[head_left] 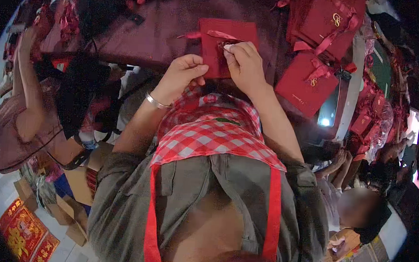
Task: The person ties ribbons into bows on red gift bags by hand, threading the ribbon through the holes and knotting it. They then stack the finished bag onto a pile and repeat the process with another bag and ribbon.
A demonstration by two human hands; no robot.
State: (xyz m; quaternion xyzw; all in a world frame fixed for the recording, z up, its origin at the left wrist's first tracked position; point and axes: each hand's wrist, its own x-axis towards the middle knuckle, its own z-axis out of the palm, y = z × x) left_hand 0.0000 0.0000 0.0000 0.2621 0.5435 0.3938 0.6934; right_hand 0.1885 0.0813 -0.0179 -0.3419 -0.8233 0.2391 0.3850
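Note:
A red card or flat box (215, 64) with a ribbon (223, 35) across its upper part lies before me on the dark red tablecloth. My right hand (246, 66) is over its right side, fingers pinching a small white piece (228, 47) against its face, near a dark patch. At the lower left edge of the red item is my left hand (186, 74), its fingers curled with thumb and forefinger together at that edge. Whether the left fingers grip the edge is hard to tell.
Red ribboned bags with gold lettering (308, 84) lie to the right, below a larger stack (329, 23). A lit phone-like screen (328, 109) is near them. Co-workers sit left and right. Cardboard boxes (79, 185) stand on the floor at lower left.

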